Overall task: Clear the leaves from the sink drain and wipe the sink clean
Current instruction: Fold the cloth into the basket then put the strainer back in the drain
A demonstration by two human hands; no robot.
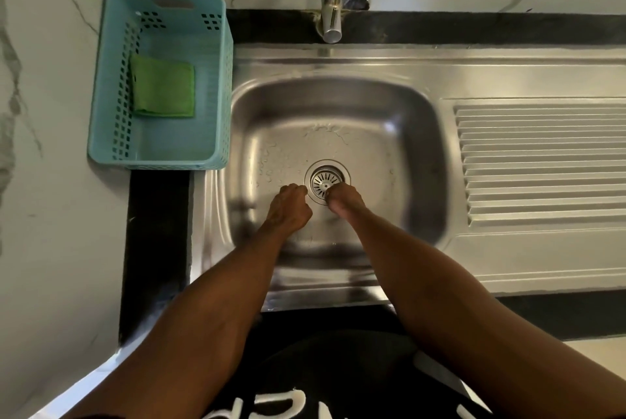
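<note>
The only lettering stands on the person's dark garment [338,371], at the bottom edge of the view, below the near rim of the sink [338,296]; it is large and white, cut off by the frame and partly hidden behind the forearms, so only the tops of a few rounded strokes show and no word can be read; the sink itself bears no legible mark.
</note>
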